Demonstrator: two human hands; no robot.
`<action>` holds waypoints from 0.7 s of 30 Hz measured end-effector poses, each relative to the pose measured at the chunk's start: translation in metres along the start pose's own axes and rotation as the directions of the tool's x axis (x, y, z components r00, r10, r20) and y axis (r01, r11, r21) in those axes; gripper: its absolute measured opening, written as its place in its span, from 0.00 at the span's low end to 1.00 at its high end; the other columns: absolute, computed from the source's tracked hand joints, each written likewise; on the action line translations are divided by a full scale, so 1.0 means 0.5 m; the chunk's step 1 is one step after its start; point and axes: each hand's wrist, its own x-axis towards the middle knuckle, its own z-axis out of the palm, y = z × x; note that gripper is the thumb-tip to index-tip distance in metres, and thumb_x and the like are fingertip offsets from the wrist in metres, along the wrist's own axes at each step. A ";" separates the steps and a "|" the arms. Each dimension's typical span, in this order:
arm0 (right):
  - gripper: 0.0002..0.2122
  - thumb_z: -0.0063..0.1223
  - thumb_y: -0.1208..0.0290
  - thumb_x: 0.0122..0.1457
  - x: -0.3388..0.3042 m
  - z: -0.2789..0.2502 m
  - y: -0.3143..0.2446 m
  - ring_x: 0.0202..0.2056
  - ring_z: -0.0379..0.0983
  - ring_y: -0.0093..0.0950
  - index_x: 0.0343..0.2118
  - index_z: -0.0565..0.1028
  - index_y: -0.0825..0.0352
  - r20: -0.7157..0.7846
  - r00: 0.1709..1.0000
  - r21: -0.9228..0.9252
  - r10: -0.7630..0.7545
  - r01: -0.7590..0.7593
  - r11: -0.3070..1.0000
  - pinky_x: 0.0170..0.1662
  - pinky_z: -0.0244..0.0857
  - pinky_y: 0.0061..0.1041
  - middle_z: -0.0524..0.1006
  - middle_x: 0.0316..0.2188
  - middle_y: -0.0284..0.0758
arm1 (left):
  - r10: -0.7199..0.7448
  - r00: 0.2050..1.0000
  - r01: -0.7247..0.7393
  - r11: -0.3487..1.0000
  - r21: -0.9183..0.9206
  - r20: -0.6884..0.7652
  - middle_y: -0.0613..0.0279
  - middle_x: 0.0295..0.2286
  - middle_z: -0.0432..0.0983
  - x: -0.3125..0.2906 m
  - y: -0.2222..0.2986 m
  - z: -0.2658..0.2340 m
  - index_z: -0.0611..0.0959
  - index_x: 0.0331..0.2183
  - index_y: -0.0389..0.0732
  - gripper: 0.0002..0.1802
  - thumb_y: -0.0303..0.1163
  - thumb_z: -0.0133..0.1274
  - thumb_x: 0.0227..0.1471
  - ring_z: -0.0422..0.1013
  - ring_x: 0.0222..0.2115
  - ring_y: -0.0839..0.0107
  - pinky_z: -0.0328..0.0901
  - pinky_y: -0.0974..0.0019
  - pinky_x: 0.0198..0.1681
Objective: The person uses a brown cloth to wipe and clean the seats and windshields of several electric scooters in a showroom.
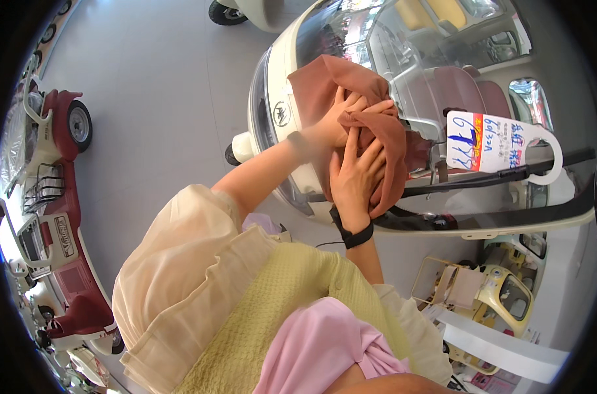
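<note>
A reddish-brown cloth (328, 75) lies bunched over the front of a small cream vehicle (284, 69), at the lower part of its windshield. From the left, my left hand (344, 118) reaches onto the cloth; its fingers bend around a raised fold, which partly covers them. Just nearer to me, my right hand (359, 176) rests flat on the cloth with its fingers spread. The two hands are close together, and cloth hides some of the fingertips. My left wrist wears a grey band, my right a black one.
A white tag (466, 141) with a ring-shaped end stands by the windshield, above a black wiper (469, 182). A dark red three-wheeler (75, 279) is parked at the left. At the lower right are a yellow vehicle (502, 295) and a white bar (502, 345).
</note>
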 end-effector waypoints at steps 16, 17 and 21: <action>0.30 0.48 0.68 0.54 0.072 0.045 -0.038 0.58 0.49 0.51 0.59 0.54 0.68 0.203 0.979 0.215 0.033 -0.077 0.974 0.58 0.46 0.44 0.55 0.58 0.51 | -0.120 0.988 0.130 0.987 -0.092 0.101 0.51 0.42 0.64 0.119 -0.337 0.019 0.56 0.58 0.57 0.43 0.48 0.53 0.41 0.55 0.51 0.53 0.41 0.44 0.55; 0.29 0.47 0.68 0.55 0.084 0.063 -0.044 0.56 0.53 0.49 0.59 0.54 0.68 0.182 0.983 0.354 -0.027 -0.039 0.935 0.56 0.49 0.42 0.58 0.56 0.51 | -0.133 0.989 0.137 0.987 -0.077 0.056 0.52 0.45 0.63 0.113 -0.369 0.028 0.56 0.58 0.57 0.42 0.49 0.52 0.42 0.53 0.53 0.52 0.39 0.42 0.56; 0.26 0.46 0.69 0.55 0.152 0.152 -0.091 0.55 0.55 0.48 0.57 0.56 0.68 0.141 0.982 0.609 -0.126 0.015 0.793 0.55 0.51 0.41 0.59 0.54 0.51 | -0.471 0.880 0.474 0.876 -0.088 0.058 0.55 0.54 0.57 0.030 -0.499 0.099 0.55 0.58 0.58 0.40 0.53 0.49 0.46 0.46 0.59 0.55 0.39 0.37 0.56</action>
